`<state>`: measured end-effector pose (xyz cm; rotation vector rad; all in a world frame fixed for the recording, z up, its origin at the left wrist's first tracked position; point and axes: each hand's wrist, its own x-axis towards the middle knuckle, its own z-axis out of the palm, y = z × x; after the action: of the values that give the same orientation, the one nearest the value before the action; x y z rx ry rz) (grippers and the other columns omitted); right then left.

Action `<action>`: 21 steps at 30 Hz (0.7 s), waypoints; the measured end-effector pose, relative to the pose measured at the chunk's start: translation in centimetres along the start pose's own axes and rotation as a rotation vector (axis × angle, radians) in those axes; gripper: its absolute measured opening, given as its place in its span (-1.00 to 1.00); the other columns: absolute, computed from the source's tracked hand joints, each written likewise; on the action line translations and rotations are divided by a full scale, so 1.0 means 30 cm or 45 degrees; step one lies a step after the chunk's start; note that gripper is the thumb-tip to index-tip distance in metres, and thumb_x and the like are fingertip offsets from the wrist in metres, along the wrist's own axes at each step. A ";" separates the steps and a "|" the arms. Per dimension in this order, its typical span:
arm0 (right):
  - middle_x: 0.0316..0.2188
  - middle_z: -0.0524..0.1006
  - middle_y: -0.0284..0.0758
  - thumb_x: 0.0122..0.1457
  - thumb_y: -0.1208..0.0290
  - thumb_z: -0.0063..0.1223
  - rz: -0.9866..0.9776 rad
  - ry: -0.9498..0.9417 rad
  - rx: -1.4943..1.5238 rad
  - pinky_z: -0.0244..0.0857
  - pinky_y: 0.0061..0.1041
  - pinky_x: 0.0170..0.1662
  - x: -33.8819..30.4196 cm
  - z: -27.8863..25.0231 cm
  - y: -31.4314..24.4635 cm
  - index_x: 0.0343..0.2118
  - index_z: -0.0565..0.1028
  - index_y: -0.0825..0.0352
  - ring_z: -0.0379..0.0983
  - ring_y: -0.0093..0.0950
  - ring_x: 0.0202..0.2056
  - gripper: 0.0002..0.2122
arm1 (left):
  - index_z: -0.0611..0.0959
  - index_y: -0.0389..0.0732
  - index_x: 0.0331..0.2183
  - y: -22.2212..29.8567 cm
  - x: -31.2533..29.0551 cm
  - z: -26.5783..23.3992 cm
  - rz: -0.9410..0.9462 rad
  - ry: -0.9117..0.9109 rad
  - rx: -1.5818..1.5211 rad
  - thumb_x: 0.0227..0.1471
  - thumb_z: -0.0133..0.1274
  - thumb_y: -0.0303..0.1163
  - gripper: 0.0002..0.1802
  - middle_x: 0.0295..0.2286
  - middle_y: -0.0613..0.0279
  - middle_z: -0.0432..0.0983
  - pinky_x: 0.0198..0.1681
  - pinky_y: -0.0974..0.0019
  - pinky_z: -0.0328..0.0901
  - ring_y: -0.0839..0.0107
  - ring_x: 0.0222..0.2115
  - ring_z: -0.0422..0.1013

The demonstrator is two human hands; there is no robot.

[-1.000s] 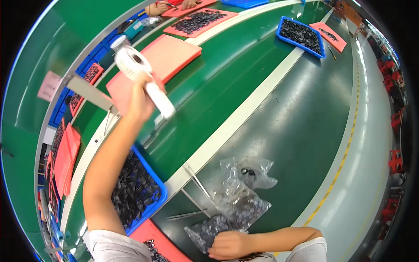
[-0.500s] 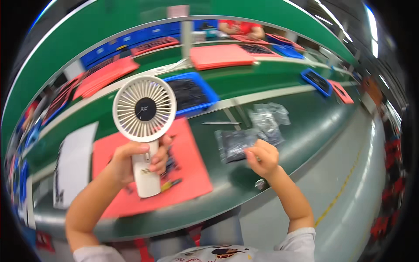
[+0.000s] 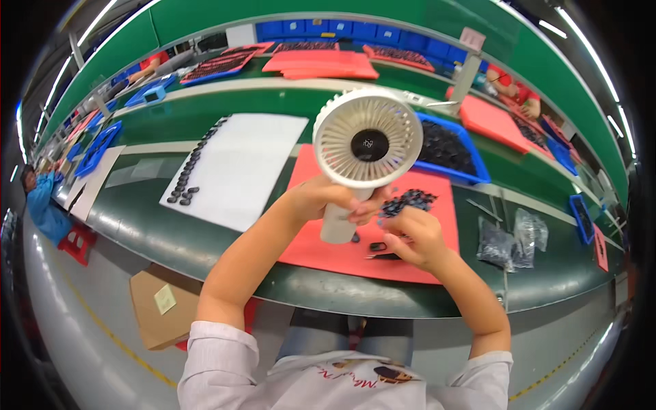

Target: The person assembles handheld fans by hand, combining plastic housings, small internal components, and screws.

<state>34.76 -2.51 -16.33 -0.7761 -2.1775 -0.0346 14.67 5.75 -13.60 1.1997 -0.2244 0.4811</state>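
My left hand (image 3: 350,203) is wrapped round the handle of a white handheld fan (image 3: 370,145), raised over a red mat (image 3: 307,242) with its round grille toward me. Close to its right, my right hand (image 3: 420,239) is curled above the mat; whatever its fingers hold, if anything, is hidden. Just beyond those fingers lies a pile of small black parts (image 3: 413,199). A small black ring-like piece (image 3: 378,247) and a thin dark tool (image 3: 387,257) rest near the hand. Left of the mat, a white sheet (image 3: 256,154) carries a row of small black parts (image 3: 183,174).
Behind the mat is a blue tray (image 3: 476,160) of black parts. Two plastic bags (image 3: 495,244) lie at the right on the green table (image 3: 307,290). A cardboard box (image 3: 154,318) stands on the floor at the left. People sit further off, on both sides.
The view has swung left, bringing the whole white sheet into sight. My right hand has gone from beside the plastic bags to over the red mat. The fan stays in my left hand.
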 end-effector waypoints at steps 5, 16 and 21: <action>-0.32 0.46 -0.17 -0.12 0.30 0.24 0.315 -0.352 0.155 0.33 -0.44 -0.26 0.050 0.082 -0.050 -0.29 0.45 0.43 0.41 -0.33 -0.36 -0.63 | 0.43 -0.35 -0.18 -0.053 -0.012 -0.035 0.090 0.042 -0.260 -0.26 0.02 -0.39 -0.51 -0.59 0.26 0.33 -0.48 0.42 0.21 0.52 -0.60 0.27; -0.11 0.37 -0.17 -0.03 0.32 0.17 0.982 -0.486 0.693 0.32 -0.50 -0.15 0.018 0.073 -0.091 -0.10 0.36 0.48 0.41 -0.42 -0.19 -0.55 | 0.37 -0.35 -0.07 -0.103 -0.003 0.046 0.007 0.309 0.159 -0.08 -0.07 -0.23 -0.45 -0.40 0.06 0.50 -0.23 0.32 0.32 0.32 -0.31 0.44; -0.56 0.46 -0.27 -0.08 0.17 0.15 0.639 -0.037 0.477 0.12 -0.38 -0.26 -0.046 0.125 -0.024 -0.40 0.47 0.40 0.27 -0.38 -0.48 -0.66 | 0.31 -0.30 -0.08 -0.134 0.006 0.040 0.051 0.487 0.151 -0.10 -0.06 -0.24 -0.46 -0.38 0.03 0.48 -0.26 0.24 0.35 0.28 -0.32 0.44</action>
<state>32.49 -2.80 -19.67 -1.0748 -1.8765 0.6223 16.84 3.55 -16.47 1.1950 0.1100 0.7557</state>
